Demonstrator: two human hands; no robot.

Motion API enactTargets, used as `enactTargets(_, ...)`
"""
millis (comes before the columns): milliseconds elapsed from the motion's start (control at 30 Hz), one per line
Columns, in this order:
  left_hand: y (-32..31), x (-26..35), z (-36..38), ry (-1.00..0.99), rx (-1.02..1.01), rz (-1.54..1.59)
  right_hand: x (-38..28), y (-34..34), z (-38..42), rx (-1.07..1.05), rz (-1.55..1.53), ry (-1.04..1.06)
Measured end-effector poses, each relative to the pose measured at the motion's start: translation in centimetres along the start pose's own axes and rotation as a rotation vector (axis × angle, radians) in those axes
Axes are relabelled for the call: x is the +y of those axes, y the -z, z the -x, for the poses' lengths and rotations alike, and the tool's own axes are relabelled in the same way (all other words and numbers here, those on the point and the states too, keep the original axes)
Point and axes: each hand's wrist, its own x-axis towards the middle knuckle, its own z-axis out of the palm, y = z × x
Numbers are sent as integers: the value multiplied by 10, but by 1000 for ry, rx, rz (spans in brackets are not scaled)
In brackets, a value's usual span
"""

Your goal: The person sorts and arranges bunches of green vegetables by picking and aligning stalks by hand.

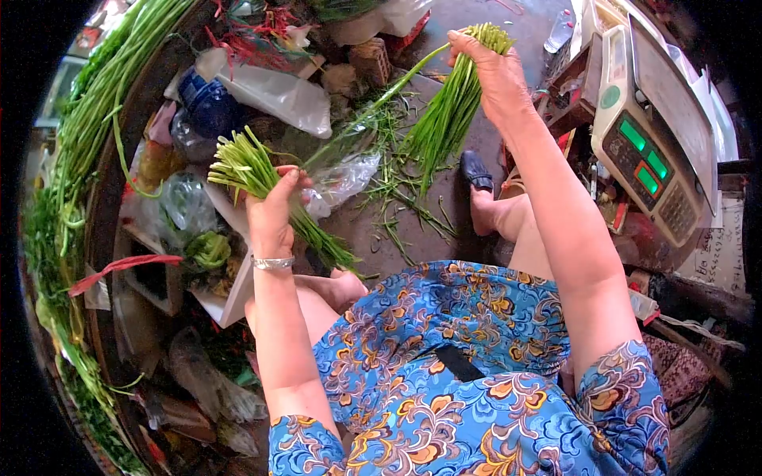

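Observation:
My left hand (274, 210), with a silver bracelet at the wrist, is wrapped round a bunch of thin green vegetable stalks (242, 163). The pale cut ends point up and left; the leafy ends hang toward my lap. Farther out, my right hand (500, 79) grips a second green bunch (444, 119) near its cut ends, its tips hanging down. One long single stalk (409, 75) runs from the right fingertips down and left. Loose green trimmings (389, 190) are strewn on the floor below.
A digital scale (635, 151) with lit green figures stands at right. Long green stalks (103, 103) lie along a ledge at left. Plastic bags (278, 95), a blue bundle (210, 103), red strings (254, 36) and a brick (369, 59) crowd the left and back. A clear bottle (559, 32) lies at the back.

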Motion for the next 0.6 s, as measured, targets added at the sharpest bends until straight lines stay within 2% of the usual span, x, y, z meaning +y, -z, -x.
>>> enactTargets(67, -1, -4, -2, -114, 80, -44, 0, 0, -2, -10, 75, 32)
enactTargets(200, -9, -4, 0, -228, -52, -100, 8, -12, 4, -157, 179, 119)
enactTargets(267, -23, 16, 12, -78, -237, -114, 9, -19, 11, -335, 200, 106)
enactTargets(367, -33, 18, 20, 55, -309, -18, 12, -31, 22, -387, 257, -33)
enactTargets(400, -36, 18, 20, 57, -312, -18, 14, -34, 24, -408, 323, -95)
enactTargets(600, -43, 10, 17, 42, -439, -121, 19, -56, 44, -567, 218, -171)
